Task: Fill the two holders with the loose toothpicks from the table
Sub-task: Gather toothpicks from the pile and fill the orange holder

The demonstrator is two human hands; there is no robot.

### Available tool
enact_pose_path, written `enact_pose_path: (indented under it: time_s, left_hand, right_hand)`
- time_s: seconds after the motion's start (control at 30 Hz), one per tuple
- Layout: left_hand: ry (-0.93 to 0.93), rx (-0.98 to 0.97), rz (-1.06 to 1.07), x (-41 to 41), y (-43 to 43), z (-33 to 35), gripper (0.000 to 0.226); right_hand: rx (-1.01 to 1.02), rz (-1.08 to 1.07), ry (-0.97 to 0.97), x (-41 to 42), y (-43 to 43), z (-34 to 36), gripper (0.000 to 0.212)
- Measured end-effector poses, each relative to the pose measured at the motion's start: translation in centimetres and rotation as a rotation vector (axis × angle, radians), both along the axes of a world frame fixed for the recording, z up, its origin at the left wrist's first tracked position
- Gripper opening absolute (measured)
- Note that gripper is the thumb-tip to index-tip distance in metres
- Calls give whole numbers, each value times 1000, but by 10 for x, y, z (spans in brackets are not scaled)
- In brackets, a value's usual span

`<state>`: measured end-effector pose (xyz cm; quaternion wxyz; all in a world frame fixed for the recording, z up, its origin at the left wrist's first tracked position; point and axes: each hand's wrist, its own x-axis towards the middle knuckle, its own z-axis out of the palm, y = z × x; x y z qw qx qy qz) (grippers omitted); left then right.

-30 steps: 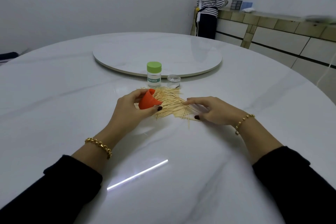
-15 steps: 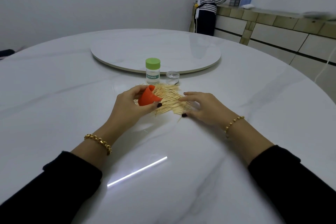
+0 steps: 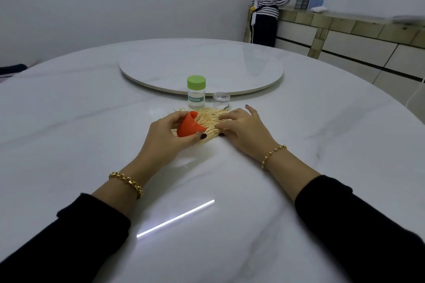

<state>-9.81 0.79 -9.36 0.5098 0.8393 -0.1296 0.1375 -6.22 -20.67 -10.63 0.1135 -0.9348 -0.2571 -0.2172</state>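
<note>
White marble table point(image 3: 92, 122): left hand point(image 3: 165, 138) grips the orange cup point(image 3: 187, 127) tipped sideways, probably so the flat right hand point(image 3: 243, 128) can sweep toothpicks point(image 3: 210, 117) in.

The green-lidded clear toothpick holder point(image 3: 196, 92) carries a teal label point(image 3: 196, 99) with the white word "TOOTHPICK". No other text can be read.

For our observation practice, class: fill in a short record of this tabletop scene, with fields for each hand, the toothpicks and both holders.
Left hand: grips orange cone, tilted against the heap
Right hand: fingers laid flat on the heap
Toothpicks: loose heap on the table, between the hands
Green-lidded holder: upright behind the heap, lid on
Clear holder: beside it, shorter
</note>
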Motion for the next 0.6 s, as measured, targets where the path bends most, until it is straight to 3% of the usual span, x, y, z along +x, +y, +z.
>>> enact_pose_path:
  time_s: [0.37, 0.6]
  left_hand:
    - [23, -14, -13, -1, 1, 0, 52]
    - [30, -10, -29, 0, 0, -1, 54]
  right_hand:
    - [166, -10, -64, 16, 4, 0, 17]
    - [632, -27, 28, 15, 0, 4, 9]
